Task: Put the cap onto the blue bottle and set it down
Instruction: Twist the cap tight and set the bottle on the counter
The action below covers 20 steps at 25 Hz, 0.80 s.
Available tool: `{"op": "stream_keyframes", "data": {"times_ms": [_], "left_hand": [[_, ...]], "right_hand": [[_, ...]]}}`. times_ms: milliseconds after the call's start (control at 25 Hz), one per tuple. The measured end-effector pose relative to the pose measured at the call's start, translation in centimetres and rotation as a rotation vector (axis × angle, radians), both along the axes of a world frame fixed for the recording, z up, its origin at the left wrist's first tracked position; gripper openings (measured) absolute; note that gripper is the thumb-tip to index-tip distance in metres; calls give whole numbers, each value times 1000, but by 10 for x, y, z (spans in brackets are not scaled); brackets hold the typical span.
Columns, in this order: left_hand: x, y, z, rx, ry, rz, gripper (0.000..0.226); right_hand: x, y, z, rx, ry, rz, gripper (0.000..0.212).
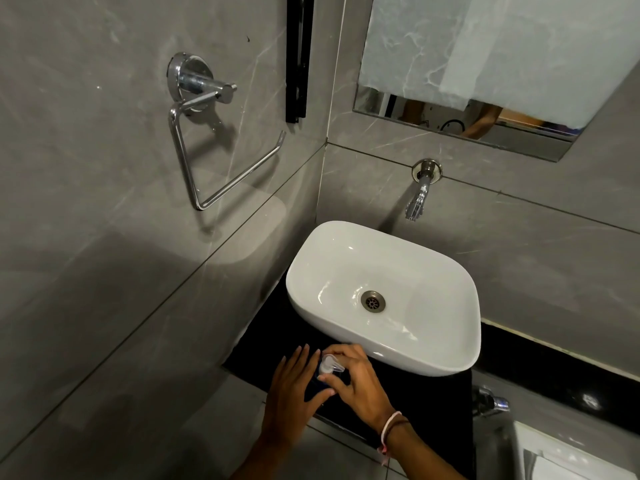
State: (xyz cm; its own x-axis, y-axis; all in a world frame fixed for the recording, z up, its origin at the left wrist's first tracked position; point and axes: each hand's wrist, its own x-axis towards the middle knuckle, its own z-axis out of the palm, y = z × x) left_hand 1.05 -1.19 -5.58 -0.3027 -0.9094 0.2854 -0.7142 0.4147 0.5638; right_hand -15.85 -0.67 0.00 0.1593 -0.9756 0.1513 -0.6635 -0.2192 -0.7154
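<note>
A dark blue bottle point(317, 382) stands on the black counter point(277, 337) just in front of the white basin, mostly hidden between my hands. A clear plastic cap point(330, 364) sits on its top. My left hand point(294, 389) wraps the bottle's side with the fingers pointing up and the thumb across the front. My right hand point(353, 379) pinches the cap from the right with thumb and fingers; it wears a wrist band.
A white vessel basin point(408, 355) with a metal drain fills the counter behind the hands, with a wall tap point(417, 199) above it. A chrome towel ring point(207, 133) hangs on the left wall. A mirror point(485, 64) hangs above. Another chrome fitting point(490, 401) is at lower right.
</note>
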Motion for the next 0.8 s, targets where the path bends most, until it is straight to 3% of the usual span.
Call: {"op": "stream_keyframes", "data": {"times_ms": [560,640,760,800], "left_hand": [[1,0,1,-52,-10,-8,71],[3,1,2,-37,-16,-17,71],[2,2,7,-3,-28,-8,68],[2,2,8,10,-25,1,68]], "right_hand": [[9,8,0,-57,100,-95,28],[10,10,5,-20,57,-94,40],[-5,11,20,139,4,87,82],[-10,9,29,150,55,150,81]]}}
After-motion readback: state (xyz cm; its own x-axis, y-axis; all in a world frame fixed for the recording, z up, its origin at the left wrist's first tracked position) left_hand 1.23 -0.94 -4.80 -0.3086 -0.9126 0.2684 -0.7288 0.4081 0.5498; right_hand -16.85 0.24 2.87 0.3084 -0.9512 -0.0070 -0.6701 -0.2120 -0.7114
